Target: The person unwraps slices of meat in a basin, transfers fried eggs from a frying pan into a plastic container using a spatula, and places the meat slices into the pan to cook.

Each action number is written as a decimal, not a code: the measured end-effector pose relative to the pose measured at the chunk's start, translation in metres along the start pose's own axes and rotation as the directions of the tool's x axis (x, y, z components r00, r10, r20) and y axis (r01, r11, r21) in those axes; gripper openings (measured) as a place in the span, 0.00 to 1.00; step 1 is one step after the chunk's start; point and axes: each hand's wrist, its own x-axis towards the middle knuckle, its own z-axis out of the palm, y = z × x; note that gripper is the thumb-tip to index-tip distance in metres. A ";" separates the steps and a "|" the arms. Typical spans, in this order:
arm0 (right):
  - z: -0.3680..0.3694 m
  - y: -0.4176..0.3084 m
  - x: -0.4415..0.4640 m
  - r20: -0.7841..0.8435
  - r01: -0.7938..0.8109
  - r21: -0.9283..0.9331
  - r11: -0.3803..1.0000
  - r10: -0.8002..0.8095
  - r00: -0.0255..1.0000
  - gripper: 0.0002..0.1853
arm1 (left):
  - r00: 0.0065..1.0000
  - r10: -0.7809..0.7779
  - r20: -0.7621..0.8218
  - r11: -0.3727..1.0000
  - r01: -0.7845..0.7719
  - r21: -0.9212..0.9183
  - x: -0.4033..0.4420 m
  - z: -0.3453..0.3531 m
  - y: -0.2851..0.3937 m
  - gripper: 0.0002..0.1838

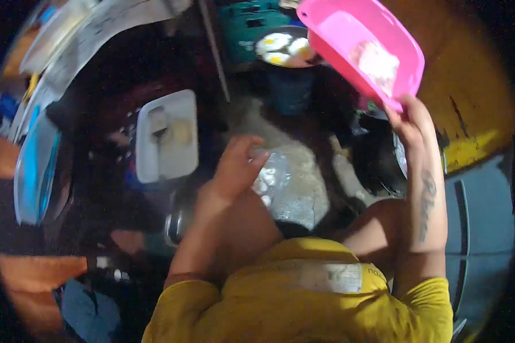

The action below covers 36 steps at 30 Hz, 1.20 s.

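Holding hand: the right hand (409, 123) pinches one end of a pink, box-shaped plastic tub (332, 34). The thumb and fingers are narrow on the rim.
Pink tub: it is up and ahead of the right hand. A pale, soft-looking lump (377, 63) sits inside, near the end that is held. The tub looks tipped, but I cannot tell how much.
Tub trouble: only one end is held, so the far end could sag or twist. If the rim is wet or greasy, the tub could slip and spill the lump.
Egg pan: a round, dark pan (296, 32) with white and yellow fried eggs (276, 41) is ahead and left of the right hand. The tub hides its edge, and I cannot tell if they touch. A swing to the left could bump the pan off the dark, round stand (292, 91) under it. If the pan is hot, it could melt the plastic.
Left hand: the left hand (237, 163) has bent fingers. It is blurry, so I cannot tell if it holds something small.
Clear bag: a see-through plastic bag (277, 171) with small, white, round things (265, 180) is just right of the left hand. A quick jerk could snag it and make them roll out.
White tub: a white, box-shaped tub (169, 163) is left of the left hand. A wide swing could knock it.
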 end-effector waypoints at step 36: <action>-0.018 0.091 -0.110 0.268 -0.238 -0.142 0.961 0.269 0.925 0.18 | 0.332 -0.825 -0.458 0.551 0.286 -0.784 -0.092 -0.149 -0.235 0.19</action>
